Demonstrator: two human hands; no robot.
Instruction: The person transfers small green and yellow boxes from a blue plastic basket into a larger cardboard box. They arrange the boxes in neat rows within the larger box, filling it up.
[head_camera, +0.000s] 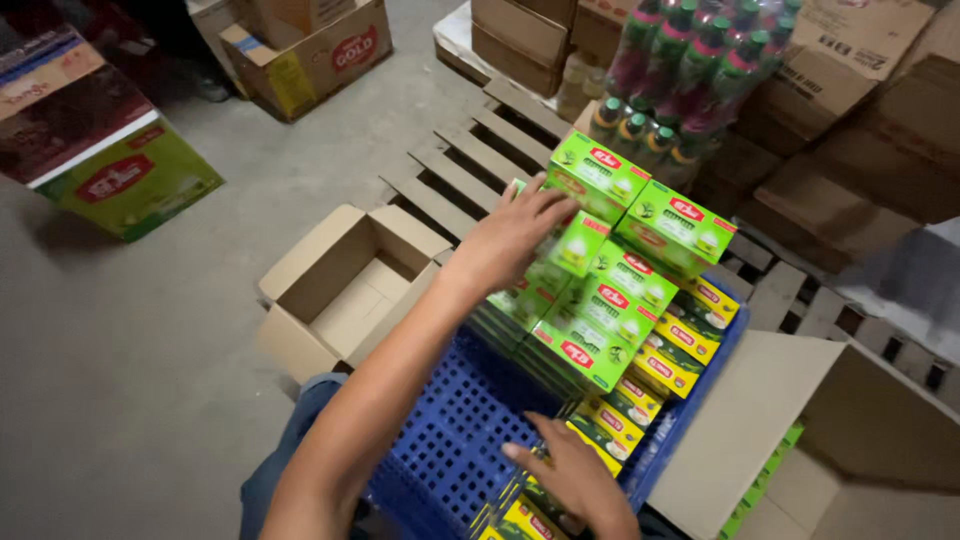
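A blue plastic crate (450, 425) sits in front of me, holding stacked light green boxes (600, 310) and a row of yellow and green boxes (660, 365) along its right side. My left hand (515, 235) reaches forward and rests with spread fingers on a green box (575, 245) in the upper stack. Two more green boxes (640, 195) lie on top, just past its fingertips. My right hand (575, 480) lies near the crate's front, fingers closing around a yellow and green box (530, 520).
An open, empty cardboard box (345, 285) stands left of the crate on the concrete floor. Another open carton (820, 450) with green boxes sits at right. A wooden pallet (470, 160), wrapped bottles (690, 70) and stacked cartons (880, 120) lie beyond.
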